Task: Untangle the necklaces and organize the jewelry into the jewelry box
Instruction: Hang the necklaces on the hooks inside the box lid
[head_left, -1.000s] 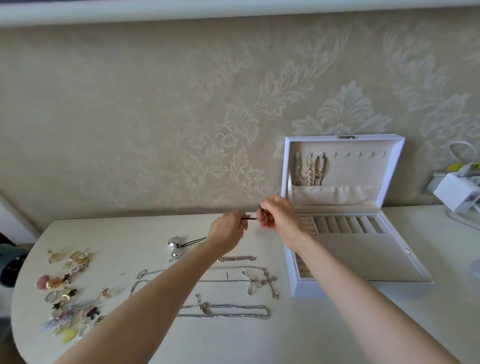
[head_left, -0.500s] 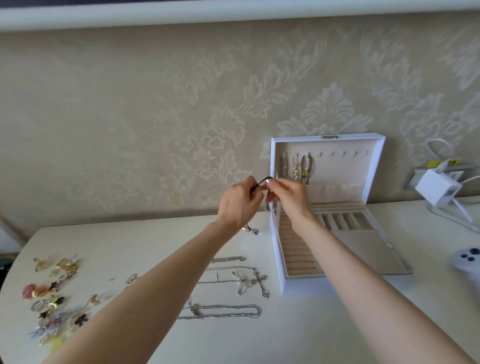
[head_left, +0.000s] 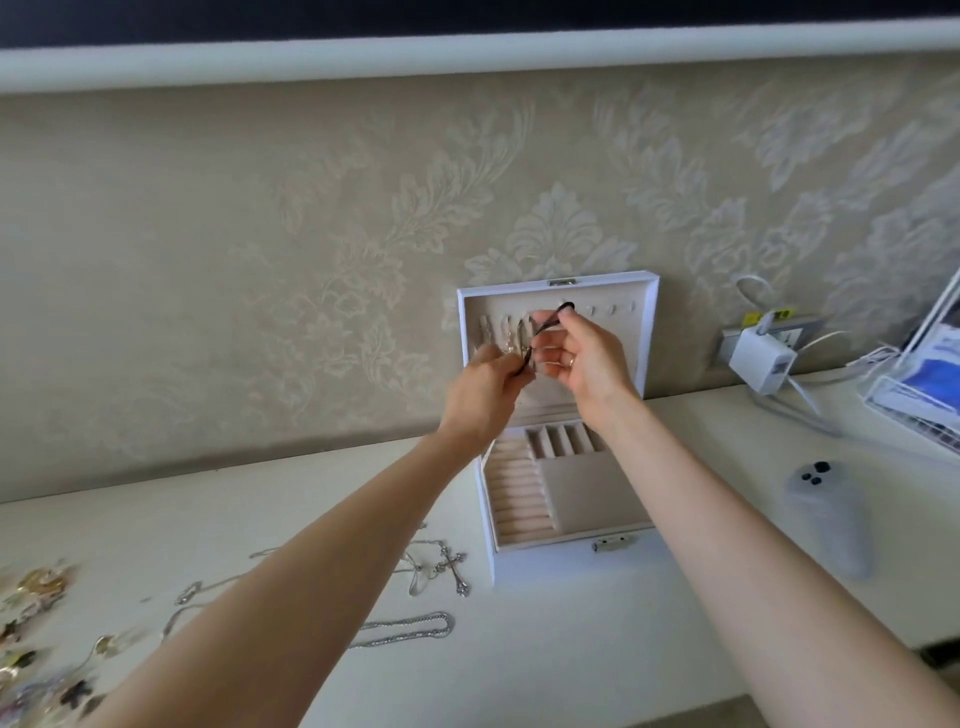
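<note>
The black cord necklace (head_left: 549, 323) is held up in front of the open lid of the jewelry box (head_left: 650, 332), the right hand (head_left: 584, 358) pinching it near its top loop and the left hand (head_left: 483, 397) pinching it lower down. It looks light, thin and limp, so a fingertip pinch close to the loop should steer it best onto a lid hook (head_left: 613, 310).

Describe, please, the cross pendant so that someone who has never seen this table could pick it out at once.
Find the open white jewelry box against the wall on the table. Just left of its front left corner lies the cross pendant. It alone is cross-shaped; the thick silver chain nearer the table's front edge is a plain loop.
</note>
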